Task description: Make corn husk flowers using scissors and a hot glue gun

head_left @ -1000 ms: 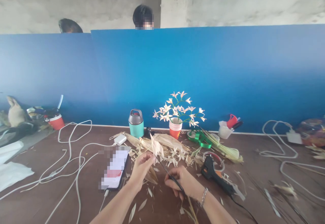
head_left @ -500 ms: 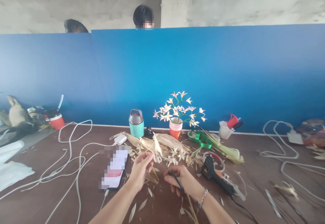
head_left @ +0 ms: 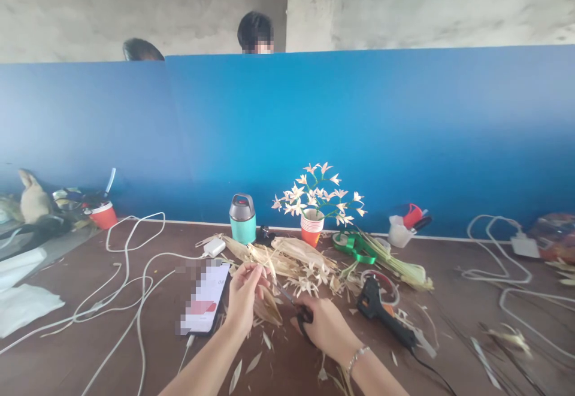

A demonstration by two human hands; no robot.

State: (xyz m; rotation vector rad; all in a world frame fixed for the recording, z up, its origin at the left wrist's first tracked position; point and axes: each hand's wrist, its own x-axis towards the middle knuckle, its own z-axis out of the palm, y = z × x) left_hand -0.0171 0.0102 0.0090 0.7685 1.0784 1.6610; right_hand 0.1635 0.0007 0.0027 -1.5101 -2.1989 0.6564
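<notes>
My left hand (head_left: 242,300) pinches a pale dried husk strip (head_left: 266,276) just above the brown table. My right hand (head_left: 326,327) is closed round the black handles of small scissors (head_left: 296,306), whose blades point up-left toward the strip. Under both hands lies a heap of corn husks and small husk flowers (head_left: 296,264). Cut slivers (head_left: 251,363) are scattered near my wrists.
A phone (head_left: 205,297) on a white cable lies left of my hands, a black glue gun (head_left: 381,312) to the right. Behind stand a teal jar (head_left: 242,219), an orange cup of paper flowers (head_left: 311,228), green ribbon (head_left: 354,246) and a blue partition (head_left: 314,138) with two people beyond.
The husk strip has come down from upright to low over the pile. My right hand has turned over the scissors and moved slightly toward the left hand.
</notes>
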